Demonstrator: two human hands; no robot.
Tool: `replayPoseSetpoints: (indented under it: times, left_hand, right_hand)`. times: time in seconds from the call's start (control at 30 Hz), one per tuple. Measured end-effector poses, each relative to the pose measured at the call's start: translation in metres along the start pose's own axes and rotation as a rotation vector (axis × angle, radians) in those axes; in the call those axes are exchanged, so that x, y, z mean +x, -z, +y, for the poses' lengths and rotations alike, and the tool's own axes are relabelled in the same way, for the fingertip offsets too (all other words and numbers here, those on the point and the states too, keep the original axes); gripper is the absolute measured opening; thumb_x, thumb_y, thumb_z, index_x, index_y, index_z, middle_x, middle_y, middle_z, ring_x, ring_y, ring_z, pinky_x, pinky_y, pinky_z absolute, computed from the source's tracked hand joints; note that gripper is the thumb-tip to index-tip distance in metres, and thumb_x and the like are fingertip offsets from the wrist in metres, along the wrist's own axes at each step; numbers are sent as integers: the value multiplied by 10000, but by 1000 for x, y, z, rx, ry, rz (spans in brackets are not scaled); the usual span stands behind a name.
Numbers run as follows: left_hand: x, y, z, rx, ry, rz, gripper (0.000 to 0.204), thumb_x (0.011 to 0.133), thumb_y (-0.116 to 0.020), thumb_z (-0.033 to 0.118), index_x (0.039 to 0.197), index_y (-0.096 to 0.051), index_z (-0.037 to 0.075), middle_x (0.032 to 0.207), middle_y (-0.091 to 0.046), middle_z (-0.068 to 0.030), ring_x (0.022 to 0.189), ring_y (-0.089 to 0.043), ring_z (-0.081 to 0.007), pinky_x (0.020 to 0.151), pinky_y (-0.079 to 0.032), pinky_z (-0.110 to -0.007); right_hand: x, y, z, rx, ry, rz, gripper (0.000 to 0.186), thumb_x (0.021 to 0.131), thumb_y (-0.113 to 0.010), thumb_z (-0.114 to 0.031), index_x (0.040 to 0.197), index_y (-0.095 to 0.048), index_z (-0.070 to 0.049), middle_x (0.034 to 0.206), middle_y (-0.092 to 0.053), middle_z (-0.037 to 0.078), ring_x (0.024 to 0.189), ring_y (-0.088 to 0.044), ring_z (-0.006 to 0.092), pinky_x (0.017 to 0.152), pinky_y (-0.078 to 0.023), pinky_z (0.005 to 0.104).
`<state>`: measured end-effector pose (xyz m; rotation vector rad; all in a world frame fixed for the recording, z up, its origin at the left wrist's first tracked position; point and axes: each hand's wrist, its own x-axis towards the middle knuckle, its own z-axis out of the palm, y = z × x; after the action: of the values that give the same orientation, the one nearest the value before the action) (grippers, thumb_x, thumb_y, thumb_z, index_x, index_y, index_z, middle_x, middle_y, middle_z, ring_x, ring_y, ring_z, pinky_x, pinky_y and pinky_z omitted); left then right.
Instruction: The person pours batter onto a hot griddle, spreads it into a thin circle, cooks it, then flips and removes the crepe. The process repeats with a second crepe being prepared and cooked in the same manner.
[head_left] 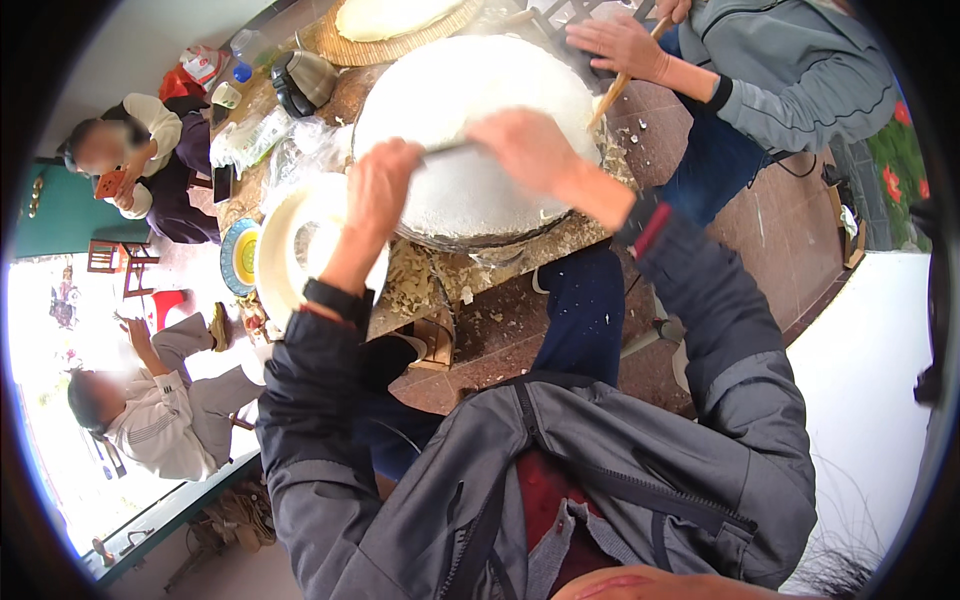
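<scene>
A large round griddle (pixel 450 240) is covered by a thin white sheet of batter (pixel 470 80), its lower part greyer and more see-through. Over its near half I hold a dark, narrow flat scraper (pixel 448 152) level between both hands. My left hand (pixel 378 190) is closed around the scraper's left end. At the other end, my right hand (pixel 528 150) grips it, somewhat smeared by motion. Whether the scraper touches the batter I cannot tell. Across the griddle, a co-worker's hand (pixel 622 48) is spread; a wooden stick (pixel 622 85) beside it reaches the griddle's right rim.
Left of the griddle stand a pale basin (pixel 278 245), a blue-rimmed plate (pixel 240 256) and a kettle (pixel 305 82). A woven tray (pixel 335 42) bears a round flatbread (pixel 395 14). Crumbs litter the wooden table (pixel 405 290) and tiled floor. Two people sit at the left.
</scene>
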<state>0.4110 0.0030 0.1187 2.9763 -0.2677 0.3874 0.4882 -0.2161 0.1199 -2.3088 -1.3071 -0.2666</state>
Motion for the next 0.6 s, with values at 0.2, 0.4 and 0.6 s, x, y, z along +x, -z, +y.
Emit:
replayPoseSetpoints:
  times: [0.2,0.4,0.6]
  left_hand:
    - [68,-8,-33,-18,209,149,105,872,-505,127,858,-593,73,858,-616,-155,846,-614,-377,736,-488,-470]
    - [61,-21,-39,-45,123,2,90,859,-497,104,899,-568,64,934,-618,-164,897,-602,-382,760,-485,-462]
    - [35,-21,-28,-238,16,45,103,860,-463,67,895,-557,44,931,-615,-177,888,-591,-401,760,-474,-474]
  right_hand:
    - [109,-25,68,62,-2,-1,175,883,-480,-84,993,-614,-57,972,-646,167,924,-603,368,793,-478,431]
    - [93,-33,81,77,30,-127,148,874,-519,-93,999,-552,-21,987,-623,202,936,-580,392,810,-454,457]
    - [56,-13,51,68,-80,-258,149,847,-583,-88,948,-508,-9,945,-611,217,924,-576,414,783,-461,452]
